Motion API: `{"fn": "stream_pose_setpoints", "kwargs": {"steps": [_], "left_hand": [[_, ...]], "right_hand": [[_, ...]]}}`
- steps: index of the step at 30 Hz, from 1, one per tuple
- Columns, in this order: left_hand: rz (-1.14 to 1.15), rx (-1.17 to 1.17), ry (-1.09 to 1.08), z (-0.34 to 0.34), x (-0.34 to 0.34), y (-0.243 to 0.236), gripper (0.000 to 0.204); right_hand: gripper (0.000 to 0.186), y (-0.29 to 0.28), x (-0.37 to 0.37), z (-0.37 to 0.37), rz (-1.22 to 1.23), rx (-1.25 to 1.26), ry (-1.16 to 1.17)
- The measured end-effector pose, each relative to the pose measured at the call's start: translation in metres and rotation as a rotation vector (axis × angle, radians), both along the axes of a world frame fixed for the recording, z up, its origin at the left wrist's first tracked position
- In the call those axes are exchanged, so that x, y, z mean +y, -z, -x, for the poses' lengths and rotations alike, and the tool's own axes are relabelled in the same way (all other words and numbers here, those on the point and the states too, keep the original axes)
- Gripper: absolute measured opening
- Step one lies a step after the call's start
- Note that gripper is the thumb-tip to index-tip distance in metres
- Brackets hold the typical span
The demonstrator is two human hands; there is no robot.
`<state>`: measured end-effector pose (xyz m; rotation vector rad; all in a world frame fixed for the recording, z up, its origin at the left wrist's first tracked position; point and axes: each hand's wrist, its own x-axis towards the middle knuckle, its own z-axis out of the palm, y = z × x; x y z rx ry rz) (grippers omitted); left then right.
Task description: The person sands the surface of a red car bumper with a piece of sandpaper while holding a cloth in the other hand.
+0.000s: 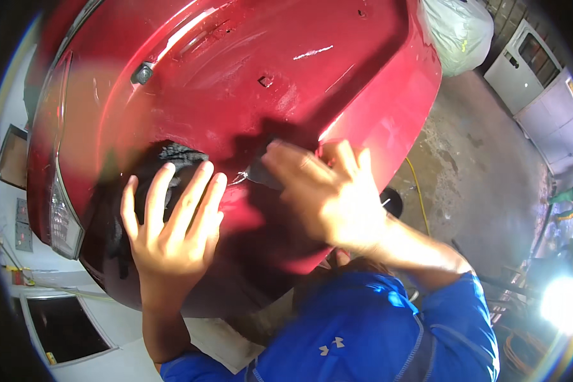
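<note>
A glossy red car body panel (235, 83) with scuffs and small holes spreads before me. My left hand (175, 232) has its fingers spread over a crumpled dark cloth (183, 153) on the panel; whether the palm touches cloth or paint is hidden. To the right, my right hand (328, 197), a little blurred, presses a dark grey sheet (261, 172), which looks like sandpaper, against the paint. Its fingers cover most of that sheet. White scratch marks show between the two hands.
At the left edge of the car is a clear lamp (67, 223). A bright work light (568, 304) glares at the lower right. A yellow cord (419, 191) crosses the concrete floor (471, 165). A grey car door (522, 67) stands at the far right.
</note>
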<state>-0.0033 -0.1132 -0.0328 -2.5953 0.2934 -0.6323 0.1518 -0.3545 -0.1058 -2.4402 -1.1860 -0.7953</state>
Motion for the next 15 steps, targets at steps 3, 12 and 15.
{"fn": "stream_pose_setpoints", "kwargs": {"steps": [3, 12, 15], "left_hand": [[0.022, -0.004, -0.009, -0.001, 0.010, 0.003, 0.041], [0.158, -0.170, -0.065, 0.036, 0.062, -0.004, 0.054], [0.185, -0.182, -0.026, 0.041, 0.065, -0.006, 0.055]], "right_hand": [[0.044, 0.017, -0.017, -0.047, -0.001, 0.004, 0.129], [0.053, 0.027, -0.021, -0.038, 0.149, -0.077, 0.320], [0.057, 0.012, -0.005, -0.003, 0.174, -0.093, 0.177]]}}
